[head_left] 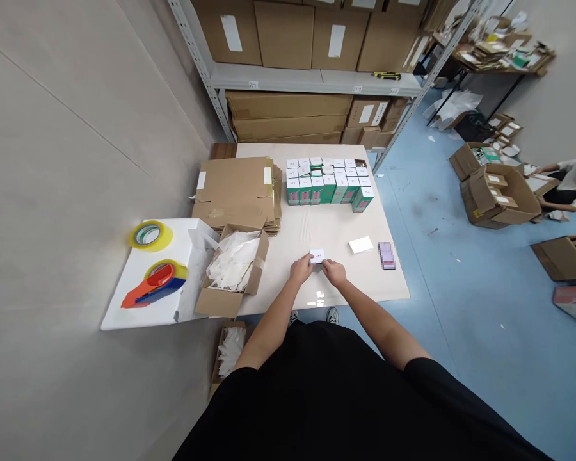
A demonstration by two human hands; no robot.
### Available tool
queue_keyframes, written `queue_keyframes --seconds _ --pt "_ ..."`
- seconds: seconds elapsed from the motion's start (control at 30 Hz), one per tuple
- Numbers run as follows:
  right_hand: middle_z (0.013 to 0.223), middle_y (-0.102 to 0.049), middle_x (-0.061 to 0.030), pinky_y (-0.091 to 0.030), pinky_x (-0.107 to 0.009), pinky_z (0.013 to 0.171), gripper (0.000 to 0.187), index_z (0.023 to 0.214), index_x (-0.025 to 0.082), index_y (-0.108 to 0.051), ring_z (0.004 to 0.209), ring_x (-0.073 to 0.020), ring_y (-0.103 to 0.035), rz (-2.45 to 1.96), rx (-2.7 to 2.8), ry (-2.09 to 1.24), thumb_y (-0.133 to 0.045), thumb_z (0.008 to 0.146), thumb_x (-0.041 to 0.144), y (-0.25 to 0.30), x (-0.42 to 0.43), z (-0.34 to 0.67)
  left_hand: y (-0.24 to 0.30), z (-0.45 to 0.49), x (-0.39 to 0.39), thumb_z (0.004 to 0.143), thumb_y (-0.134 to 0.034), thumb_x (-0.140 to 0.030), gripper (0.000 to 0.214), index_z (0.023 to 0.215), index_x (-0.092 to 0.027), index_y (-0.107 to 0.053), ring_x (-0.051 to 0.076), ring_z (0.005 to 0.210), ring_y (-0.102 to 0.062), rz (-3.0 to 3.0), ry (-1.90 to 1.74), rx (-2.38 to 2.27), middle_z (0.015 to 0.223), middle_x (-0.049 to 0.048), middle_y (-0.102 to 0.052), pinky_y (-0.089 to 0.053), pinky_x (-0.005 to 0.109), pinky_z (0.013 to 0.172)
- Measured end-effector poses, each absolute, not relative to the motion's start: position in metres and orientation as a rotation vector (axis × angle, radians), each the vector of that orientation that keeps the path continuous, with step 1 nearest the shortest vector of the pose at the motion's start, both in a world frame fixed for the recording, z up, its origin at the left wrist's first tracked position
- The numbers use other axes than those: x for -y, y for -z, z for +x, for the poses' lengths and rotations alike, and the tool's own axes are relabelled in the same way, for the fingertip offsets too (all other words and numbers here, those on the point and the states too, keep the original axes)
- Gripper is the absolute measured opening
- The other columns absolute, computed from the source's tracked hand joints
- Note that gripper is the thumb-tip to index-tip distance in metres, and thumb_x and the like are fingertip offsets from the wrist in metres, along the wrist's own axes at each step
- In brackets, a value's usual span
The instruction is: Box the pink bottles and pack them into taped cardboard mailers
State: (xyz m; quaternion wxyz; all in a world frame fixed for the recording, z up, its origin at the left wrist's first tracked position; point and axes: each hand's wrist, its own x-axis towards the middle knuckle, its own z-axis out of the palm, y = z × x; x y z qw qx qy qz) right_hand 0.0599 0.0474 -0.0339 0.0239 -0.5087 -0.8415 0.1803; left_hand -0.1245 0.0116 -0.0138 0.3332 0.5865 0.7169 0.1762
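Note:
A small white-topped box point(317, 256) stands near the front edge of the white table point(288, 288). My left hand point(302, 268) grips its left side, and my right hand point(335, 273) holds it from the right; its lower part is partly hidden between them. Farther back, rows of green and white boxes point(329, 189) stand packed together, one at the right end set a little askew. A flat white piece point(361, 245) lies to the right of my hands, beside a stack of purple items point(386, 255) whose surface is blurred.
Flattened cardboard point(233, 189) is piled at the table's left. In front of it an open carton point(221, 302) holds white packing material. Yellow tape rolls point(151, 235) and an orange-blue tape dispenser point(156, 286) lie on a white block point(125, 317). Shelving point(288, 80) stands behind; a person point(573, 186) is at right.

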Motion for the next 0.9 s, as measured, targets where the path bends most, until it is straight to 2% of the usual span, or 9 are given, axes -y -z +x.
queue_keyframes --seconds 0.1,0.3,0.5,0.63,0.77,0.9 --pt "0.097 -0.077 -0.0073 -0.030 -0.028 0.065 0.019 0.102 0.023 -0.069 0.080 -0.0217 -0.066 -1.582 2.628 -0.536 -0.050 0.102 0.023 0.033 -0.051 0.059 0.014 -0.122 -0.011 0.095 -0.067 -0.026 0.034 0.129 -0.033 -0.071 0.029 0.119 -0.069 1.569 -0.510 -1.834 0.136 0.0050 -0.072 -0.049 0.036 0.101" --pt "0.099 -0.076 -0.0086 -0.030 -0.029 0.065 0.019 0.105 0.023 -0.070 0.082 -0.0220 -0.066 -1.633 2.579 -0.515 -0.052 0.100 0.022 0.032 -0.047 0.051 0.012 -0.126 -0.012 0.098 -0.062 -0.026 0.030 0.124 -0.033 -0.076 0.031 0.114 -0.071 1.530 -0.481 -1.840 0.120 0.0058 -0.078 -0.050 0.039 0.102" --pt "0.096 -0.074 -0.0074 -0.033 -0.028 0.067 0.019 0.101 0.024 -0.071 0.084 -0.0212 -0.065 -1.661 2.593 -0.526 -0.052 0.100 0.022 0.031 -0.047 0.053 0.013 -0.124 -0.009 0.100 -0.058 -0.031 0.029 0.123 -0.034 -0.077 0.028 0.116 -0.069 1.594 -0.461 -1.820 0.132 0.0048 -0.073 -0.050 0.037 0.101" --pt "0.098 -0.074 -0.0082 -0.040 -0.027 0.073 0.019 0.099 0.024 -0.071 0.091 -0.0223 -0.066 -1.597 2.576 -0.588 -0.052 0.100 0.023 0.033 -0.046 0.063 0.013 -0.119 -0.009 0.103 -0.055 -0.034 0.028 0.120 -0.031 -0.078 0.027 0.114 -0.069 1.671 -0.392 -1.819 0.128 0.0073 -0.073 -0.050 0.035 0.099" --pt "0.112 -0.074 -0.0089 -0.049 -0.030 0.084 0.017 0.104 0.024 -0.069 0.101 -0.0234 -0.067 -1.504 2.403 -0.782 -0.054 0.097 0.024 0.041 -0.044 0.070 0.017 -0.122 -0.012 0.101 -0.058 -0.031 0.025 0.115 -0.030 -0.079 0.025 0.115 -0.069 1.628 -0.441 -1.825 0.124 0.0069 -0.073 -0.051 0.033 0.099" --pt "0.121 -0.071 -0.0080 -0.056 -0.035 0.088 0.026 0.111 0.025 -0.063 0.109 -0.0241 -0.070 -1.517 1.899 -1.173 -0.059 0.086 0.025 0.056 -0.044 0.071 0.031 -0.127 -0.009 0.087 -0.074 -0.021 0.024 0.110 -0.027 -0.079 0.026 0.118 -0.069 1.471 -0.723 -1.648 0.129 0.0058 -0.073 -0.052 0.036 0.104"
